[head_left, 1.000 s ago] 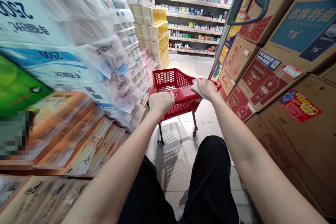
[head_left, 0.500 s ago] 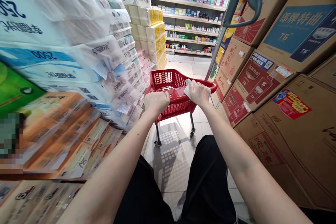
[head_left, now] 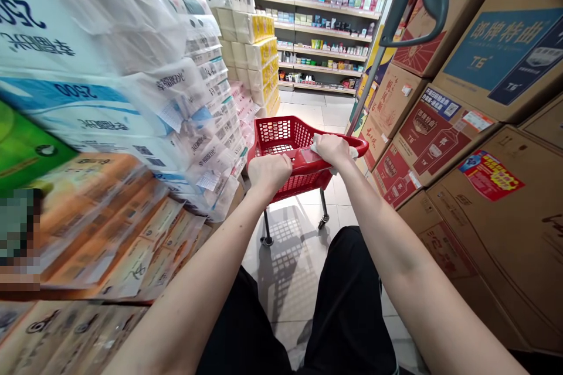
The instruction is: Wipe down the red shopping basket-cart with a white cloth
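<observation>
A red plastic shopping cart (head_left: 308,180) with a lattice basket stands on thin grey legs with casters, in front of my knees. My left hand (head_left: 270,174) is closed around the left part of its red handle rim. On the right part of the same rim, my right hand (head_left: 333,149) presses down with its fingers curled over a pale cloth (head_left: 353,152). Most of the cloth is hidden beneath that hand. The basket's visible inside holds nothing that I can make out.
Wrapped tissue packs (head_left: 171,88) are piled high on the left, with orange packs (head_left: 118,228) lower down. Cardboard cartons (head_left: 479,64) form a wall on the right. A grey looped handle (head_left: 416,9) on a metal pole rises beside them. Stocked shelves (head_left: 325,23) stand ahead.
Both hands and the cart rim have shifted slightly right. My right hand now covers more of the cloth's left end. The grey looped handle has moved a little right.
</observation>
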### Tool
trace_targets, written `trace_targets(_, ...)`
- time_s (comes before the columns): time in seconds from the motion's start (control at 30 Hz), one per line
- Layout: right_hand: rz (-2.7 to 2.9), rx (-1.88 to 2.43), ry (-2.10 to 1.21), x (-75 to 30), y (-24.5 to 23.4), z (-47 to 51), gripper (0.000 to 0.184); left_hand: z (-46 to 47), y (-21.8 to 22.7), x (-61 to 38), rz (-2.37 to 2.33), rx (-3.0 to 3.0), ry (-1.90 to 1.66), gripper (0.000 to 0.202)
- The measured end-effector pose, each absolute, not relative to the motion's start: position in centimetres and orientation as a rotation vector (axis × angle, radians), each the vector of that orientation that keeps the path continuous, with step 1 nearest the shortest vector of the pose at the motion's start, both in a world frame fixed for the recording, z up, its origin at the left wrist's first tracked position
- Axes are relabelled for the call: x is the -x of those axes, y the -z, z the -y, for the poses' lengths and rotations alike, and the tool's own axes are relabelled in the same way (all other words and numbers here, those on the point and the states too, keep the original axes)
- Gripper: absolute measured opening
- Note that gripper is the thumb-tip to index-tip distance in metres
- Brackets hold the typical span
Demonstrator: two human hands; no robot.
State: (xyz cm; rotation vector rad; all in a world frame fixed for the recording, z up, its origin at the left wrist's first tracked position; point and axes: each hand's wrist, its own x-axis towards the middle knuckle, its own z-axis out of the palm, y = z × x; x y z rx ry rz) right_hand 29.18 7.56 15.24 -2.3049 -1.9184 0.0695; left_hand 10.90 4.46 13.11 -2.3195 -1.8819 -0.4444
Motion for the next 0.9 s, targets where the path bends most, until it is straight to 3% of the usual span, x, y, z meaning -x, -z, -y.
trace_targets(0.23,1.838,2.11,0.176,-27.3,-14.0,-5.9,0.053,-4.4,-13.1,-10.9,1.849,2.325,0.471,0.06)
trace_targets(0.6,1.729,2.21,-0.254,-30.5,-15.3,-9.1,0.048,-3.5,-13.0,-12.6,1.852,2.344,0.464,0.063)
trace_targets(0.9,1.78,2.067,0.231,-26.6,-14.0,-5.6,0.056,-3.9,-12.9,-12.4,1.916,2.269,0.498,0.061)
